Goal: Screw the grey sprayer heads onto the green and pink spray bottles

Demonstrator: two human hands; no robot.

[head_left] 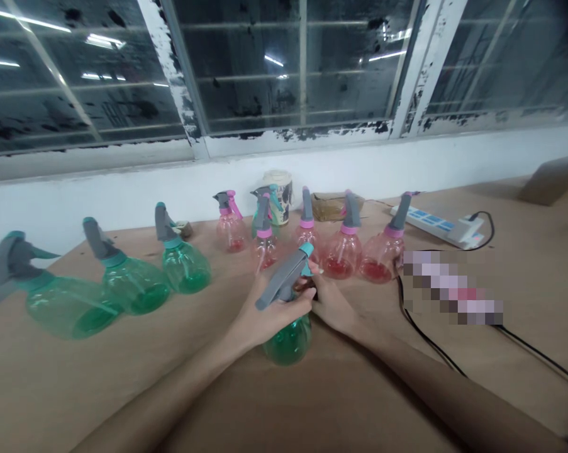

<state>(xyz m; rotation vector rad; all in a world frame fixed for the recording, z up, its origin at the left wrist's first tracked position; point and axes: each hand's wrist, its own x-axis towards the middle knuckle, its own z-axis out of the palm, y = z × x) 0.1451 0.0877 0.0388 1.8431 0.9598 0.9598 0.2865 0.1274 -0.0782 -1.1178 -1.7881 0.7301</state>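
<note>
The left hand point(268, 319) grasps a green spray bottle point(287, 345) by its neck, just below the grey and teal spray head point(284, 275); the right hand point(331, 303) is curled against the trigger side of the same neck, its fingertips partly hidden. The held bottle is at the near centre of the wooden worktop point(217, 384), its head tilted, with green liquid inside; whether its base touches the wood cannot be told. To the left, three more green bottles form a slanting line: the nearest point(71, 308) lies farthest left, followed by a middle one point(137, 286) and a farther one point(186, 265), beside which is a small brown object point(183, 229). Beyond the hands are five pink bottles containing red liquid: one at the back left point(231, 231), one directly behind the held bottle point(263, 251), and three extending rightward point(306, 236) point(341, 257) point(377, 257). Among them, farther back, a teal-headed bottle point(275, 200) is partly covered, in front of a printed tub point(284, 182). A brown packet point(325, 206) lies near the wall point(180, 195). At right are a white power strip point(429, 223) with a plug point(467, 231), a pixelated patch point(453, 288), black cables point(429, 343) and, farthest right, a cardboard box point(551, 181). Windows point(284, 69) reflecting lights stand above the wall.
</note>
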